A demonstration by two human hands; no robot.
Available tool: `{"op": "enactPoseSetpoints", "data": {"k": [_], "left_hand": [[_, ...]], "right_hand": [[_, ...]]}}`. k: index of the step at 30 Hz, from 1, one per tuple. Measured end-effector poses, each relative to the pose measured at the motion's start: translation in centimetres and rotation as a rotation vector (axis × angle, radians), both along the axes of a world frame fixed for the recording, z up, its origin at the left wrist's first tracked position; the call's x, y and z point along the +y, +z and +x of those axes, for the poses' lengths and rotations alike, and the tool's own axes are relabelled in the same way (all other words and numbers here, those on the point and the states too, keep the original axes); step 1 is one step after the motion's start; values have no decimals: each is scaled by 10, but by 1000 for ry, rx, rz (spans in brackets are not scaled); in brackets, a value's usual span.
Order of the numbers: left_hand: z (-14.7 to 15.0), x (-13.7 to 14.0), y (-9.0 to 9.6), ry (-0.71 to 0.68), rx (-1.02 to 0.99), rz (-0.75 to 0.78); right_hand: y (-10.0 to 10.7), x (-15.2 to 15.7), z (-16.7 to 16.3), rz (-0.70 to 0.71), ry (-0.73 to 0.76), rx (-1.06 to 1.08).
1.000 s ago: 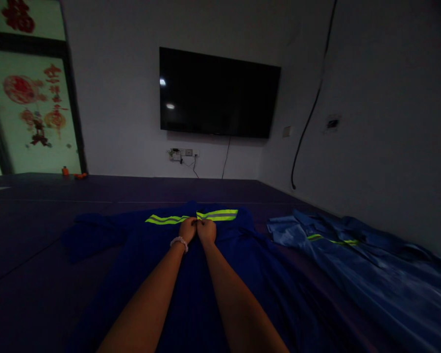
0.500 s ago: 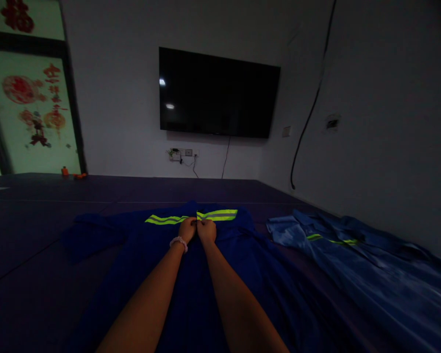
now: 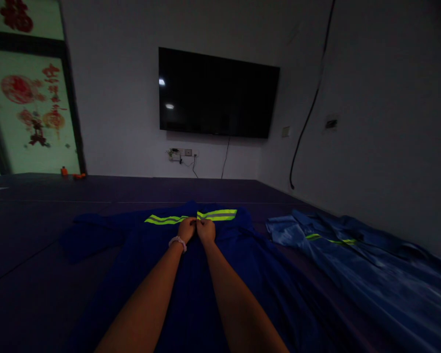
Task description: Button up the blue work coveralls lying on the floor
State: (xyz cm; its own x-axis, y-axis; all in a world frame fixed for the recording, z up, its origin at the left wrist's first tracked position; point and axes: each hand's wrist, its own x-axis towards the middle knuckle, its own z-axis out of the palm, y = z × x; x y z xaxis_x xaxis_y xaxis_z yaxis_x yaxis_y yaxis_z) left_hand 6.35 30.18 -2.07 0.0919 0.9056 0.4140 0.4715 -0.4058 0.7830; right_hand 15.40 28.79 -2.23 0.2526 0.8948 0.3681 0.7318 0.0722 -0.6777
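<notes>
A dark blue work jacket (image 3: pixel 139 255) lies spread out in front of me, with yellow-green reflective strips (image 3: pixel 220 214) across its chest. My left hand (image 3: pixel 187 228), with a pale scrunchie-like band (image 3: pixel 178 242) at the wrist, is closed on the jacket's front edge at the middle of the chest. Right beside it, my right hand (image 3: pixel 206 230) pinches the other front edge just below the strip. The fingertips meet between the two strips. What exactly they pinch, a button or only cloth, is hidden and too dark to tell.
A lighter, faded blue garment (image 3: pixel 353 255) with a yellow-green strip lies at the right on the dark mat floor (image 3: pixel 29 220). A television (image 3: pixel 218 93) hangs on the far wall, with sockets and cables below. Small orange objects (image 3: pixel 79 176) lie near the door (image 3: pixel 33 113).
Almost nothing differs. Both hands stay at the same spot on the jacket front, with only a very slight shift of the fingers and of the view.
</notes>
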Motion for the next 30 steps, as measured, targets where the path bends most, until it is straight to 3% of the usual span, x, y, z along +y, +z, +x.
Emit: {"op": "enactPoseSetpoints", "data": {"k": [14,30], "left_hand": [[1,1,-3,10,26,4],[3,-1,0,113,90,-16]], "right_hand": [[0,0,0,-9,18,-5],[4,-7,-5,-22,-104,-36]]}}
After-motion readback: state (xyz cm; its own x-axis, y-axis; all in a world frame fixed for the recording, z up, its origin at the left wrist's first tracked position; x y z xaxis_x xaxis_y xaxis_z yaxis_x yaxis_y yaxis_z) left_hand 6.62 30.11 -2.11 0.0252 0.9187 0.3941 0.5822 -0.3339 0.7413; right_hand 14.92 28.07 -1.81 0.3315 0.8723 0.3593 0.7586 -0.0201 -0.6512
